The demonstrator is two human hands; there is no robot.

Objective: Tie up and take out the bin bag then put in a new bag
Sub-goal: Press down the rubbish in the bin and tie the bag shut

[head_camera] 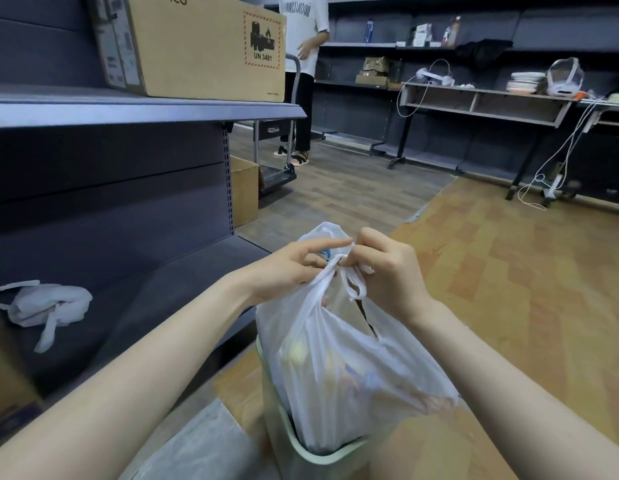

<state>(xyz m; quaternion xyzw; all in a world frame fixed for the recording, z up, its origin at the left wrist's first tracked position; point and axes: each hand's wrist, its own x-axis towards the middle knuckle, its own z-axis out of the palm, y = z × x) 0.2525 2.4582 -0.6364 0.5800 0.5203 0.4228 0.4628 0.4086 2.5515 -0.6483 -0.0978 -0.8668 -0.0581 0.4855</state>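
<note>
From the head view, we have the white bin bag [335, 358] at 6 o'clock, partly lifted from the pale bin [301, 448]. Our left hand [287, 268] and right hand [387, 271] both pinch its 2 handles at the knot. We judge it thin, slippery and lightly loaded; grip below the knot. A spare bag [48, 304] lies at 9 o'clock.

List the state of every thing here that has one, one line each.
full bin bag: in the bin, handles gathered, knot unfinished
bin: upright on floor
left hand: holds a handle
right hand: pinches a handle
spare bag: crumpled on bottom shelf
cardboard box: closed, on a higher shelf
</note>
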